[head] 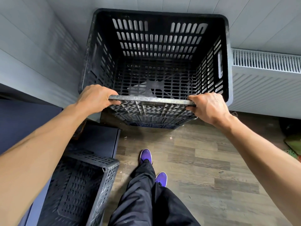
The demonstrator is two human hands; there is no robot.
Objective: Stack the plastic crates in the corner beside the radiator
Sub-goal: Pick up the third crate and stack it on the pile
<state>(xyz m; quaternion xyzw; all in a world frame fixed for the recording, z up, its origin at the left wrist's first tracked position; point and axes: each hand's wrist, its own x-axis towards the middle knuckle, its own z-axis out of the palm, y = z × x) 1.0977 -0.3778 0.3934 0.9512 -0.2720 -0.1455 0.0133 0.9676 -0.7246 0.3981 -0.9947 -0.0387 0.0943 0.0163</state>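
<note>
Right, down by your purple shoes point(145, 155) on the wood floor point(203, 152), a second black crate point(78, 190) sits at your left against a dark blue cabinet point(97, 139). No hand is on it, and I'd judge it's waiting for its turn on the stack. Up from there, your left hand point(96, 98) and right hand point(210, 106) each curl round the near rim of the big black crate point(156, 46), one at each corner. That wide grip looks chosen to keep it square while you steer it. The crate stands open side up, tucked into the corner, its far wall close to the grey wall point(32, 46) and its right side just beside the white radiator point(267, 62). It appears raised on something bluish beneath, likely another crate, though I can't tell for certain. Seating it flush seems to be the job in hand.
</note>
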